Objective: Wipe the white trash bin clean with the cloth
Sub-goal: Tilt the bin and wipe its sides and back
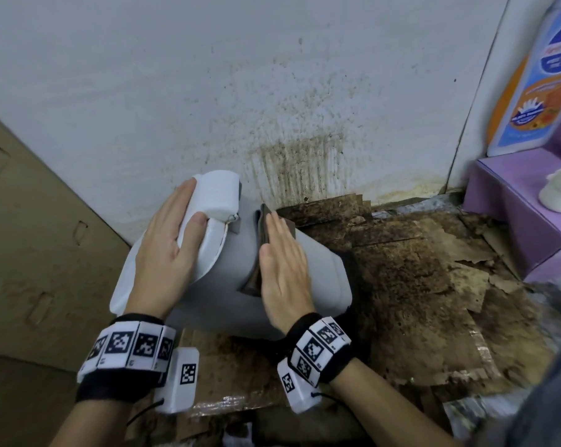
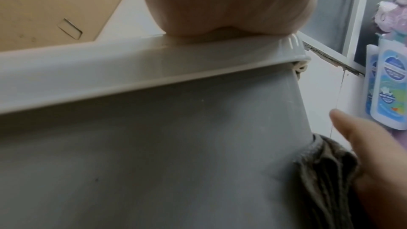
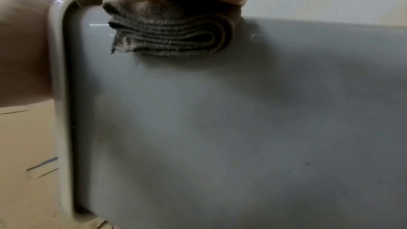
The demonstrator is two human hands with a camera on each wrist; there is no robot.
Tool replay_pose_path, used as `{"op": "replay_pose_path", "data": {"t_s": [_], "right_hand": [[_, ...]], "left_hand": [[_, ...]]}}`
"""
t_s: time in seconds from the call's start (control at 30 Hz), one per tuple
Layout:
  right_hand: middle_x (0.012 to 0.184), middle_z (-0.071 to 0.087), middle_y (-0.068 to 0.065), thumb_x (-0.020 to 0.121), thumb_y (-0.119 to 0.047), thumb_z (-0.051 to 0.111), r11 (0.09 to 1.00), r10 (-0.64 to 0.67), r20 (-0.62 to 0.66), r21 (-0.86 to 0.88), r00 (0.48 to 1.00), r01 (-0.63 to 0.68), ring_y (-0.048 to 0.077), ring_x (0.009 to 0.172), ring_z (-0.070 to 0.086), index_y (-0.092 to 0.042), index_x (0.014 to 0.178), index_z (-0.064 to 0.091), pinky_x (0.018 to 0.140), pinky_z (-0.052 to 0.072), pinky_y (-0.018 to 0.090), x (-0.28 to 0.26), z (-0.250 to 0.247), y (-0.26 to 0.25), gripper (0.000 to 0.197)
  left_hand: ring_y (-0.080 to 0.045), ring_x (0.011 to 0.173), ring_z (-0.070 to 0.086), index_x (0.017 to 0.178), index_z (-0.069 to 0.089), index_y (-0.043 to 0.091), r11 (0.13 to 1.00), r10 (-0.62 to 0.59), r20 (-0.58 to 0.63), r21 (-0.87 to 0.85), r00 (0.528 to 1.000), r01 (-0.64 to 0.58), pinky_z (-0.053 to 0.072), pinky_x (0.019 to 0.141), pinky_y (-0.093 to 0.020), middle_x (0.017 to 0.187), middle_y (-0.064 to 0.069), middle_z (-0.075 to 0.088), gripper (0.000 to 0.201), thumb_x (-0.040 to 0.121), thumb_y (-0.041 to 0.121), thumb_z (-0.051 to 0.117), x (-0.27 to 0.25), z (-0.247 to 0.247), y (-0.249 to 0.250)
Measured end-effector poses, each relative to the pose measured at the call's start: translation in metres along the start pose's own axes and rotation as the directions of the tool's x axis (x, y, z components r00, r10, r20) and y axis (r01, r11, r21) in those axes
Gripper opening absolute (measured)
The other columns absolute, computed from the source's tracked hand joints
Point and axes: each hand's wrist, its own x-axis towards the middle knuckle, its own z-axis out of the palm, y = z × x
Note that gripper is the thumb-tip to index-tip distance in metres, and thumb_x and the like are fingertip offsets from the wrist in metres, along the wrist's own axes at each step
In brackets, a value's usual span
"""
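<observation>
The light is soft and even from above. The wall [image 1: 208,75] looks bright and a bit fuzzy. Straight lines bend near the edges. Up close, the trash bin [image 3: 220,119] looks gray and dim, with soft shadows. A small shiny line glints on its lid [image 2: 132,69]. The left hand [image 2: 220,3] is blurry.

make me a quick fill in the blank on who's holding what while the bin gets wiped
1. The right hand presses a folded ____ against the bin's side.
2. The left hand rests flat on the bin's ____.
3. The white trash bin is tipped over, its top toward the ____ box.
4. The wall behind the bin is streaked with brown ____.

Missing words: cloth; lid; cardboard; stains
</observation>
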Motion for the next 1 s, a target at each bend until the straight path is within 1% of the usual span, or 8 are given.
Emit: {"op": "replay_pose_path", "data": {"t_s": [0.13,0.3,0.43,0.57,0.7,0.83,0.9,1.0], "right_hand": [[0.168,0.021,-0.011,0.107,-0.041,0.018,0.998,-0.053,-0.044,-0.032,0.998,0.052,0.001,0.154,0.012,-0.022,0.161,0.024,0.126,0.017,0.036,-0.002,0.0,0.015,0.058],[0.164,0.031,-0.006,0.107,-0.038,0.021,0.998,-0.06,-0.097,-0.028,0.994,0.057,0.004,0.152,0.024,-0.016,0.157,0.035,0.124,0.021,0.026,-0.008,-0.009,0.064,0.056],[0.162,0.033,-0.01,0.106,-0.042,0.017,0.993,0.114,-0.144,0.011,0.983,-0.113,0.003,0.151,0.025,-0.019,0.155,0.038,0.125,0.021,0.032,-0.023,-0.022,0.11,0.058],[0.163,0.032,-0.011,0.105,-0.042,0.02,0.928,0.362,-0.115,0.14,0.925,-0.346,0.003,0.152,0.022,-0.024,0.155,0.037,0.127,0.017,0.037,-0.033,-0.035,0.139,0.056],[0.165,0.029,-0.01,0.103,-0.043,0.019,0.913,0.397,-0.099,0.14,0.912,-0.383,0.002,0.153,0.017,-0.024,0.157,0.035,0.127,0.011,0.027,-0.031,-0.034,0.143,0.059],[0.165,0.028,-0.011,0.103,-0.042,0.018,0.919,0.389,-0.115,0.125,0.914,-0.375,0.001,0.152,0.017,-0.024,0.157,0.033,0.127,0.013,0.034,-0.026,-0.027,0.133,0.059],[0.165,0.028,-0.009,0.103,-0.041,0.017,0.932,0.36,-0.134,0.103,0.923,-0.348,0.002,0.153,0.018,-0.022,0.157,0.033,0.127,0.012,0.033,-0.021,-0.023,0.119,0.059],[0.164,0.025,-0.012,0.102,-0.044,0.012,0.957,0.286,-0.127,0.075,0.95,-0.279,0.001,0.153,0.016,-0.022,0.158,0.031,0.126,0.011,0.03,-0.01,-0.014,0.08,0.062]], "left_hand": [[-0.002,0.148,0.033,0.157,0.038,0.028,1.0,-0.006,0.004,-0.014,1.0,0.006,0.027,0.122,-0.036,0.161,0.015,0.038,0.063,0.101,0.056,0.032,-0.001,0.0,0.0],[0.0,0.147,0.032,0.157,0.038,0.029,1.0,-0.011,0.004,-0.027,1.0,0.011,0.026,0.123,-0.034,0.161,0.016,0.038,0.061,0.101,0.054,0.033,0.0,0.0,0.0],[0.001,0.147,0.032,0.156,0.039,0.03,0.999,-0.019,0.001,-0.031,1.0,0.019,0.026,0.122,-0.032,0.16,0.017,0.038,0.06,0.101,0.053,0.033,0.001,0.0,0.0],[-0.001,0.147,0.032,0.157,0.038,0.03,1.0,0.0,0.018,-0.001,1.0,0.0,0.027,0.122,-0.034,0.161,0.016,0.038,0.059,0.102,0.053,0.032,0.001,0.003,0.003],[-0.001,0.147,0.033,0.156,0.038,0.03,1.0,-0.009,0.002,0.002,1.0,0.009,0.026,0.121,-0.03,0.161,0.016,0.038,0.059,0.102,0.052,0.032,0.002,0.003,0.004],[-0.002,0.147,0.033,0.156,0.038,0.031,1.0,-0.012,-0.003,0.016,1.0,0.012,0.025,0.119,-0.025,0.161,0.016,0.038,0.06,0.101,0.054,0.031,0.002,0.003,0.005],[-0.002,0.146,0.033,0.156,0.039,0.032,1.0,-0.013,-0.011,0.019,1.0,0.013,0.024,0.117,-0.022,0.161,0.017,0.038,0.061,0.1,0.055,0.03,0.002,0.005,0.006],[-0.003,0.146,0.033,0.156,0.039,0.032,1.0,-0.016,-0.017,0.023,1.0,0.016,0.025,0.117,-0.025,0.161,0.017,0.038,0.061,0.1,0.055,0.03,0.002,0.006,0.005]]}}
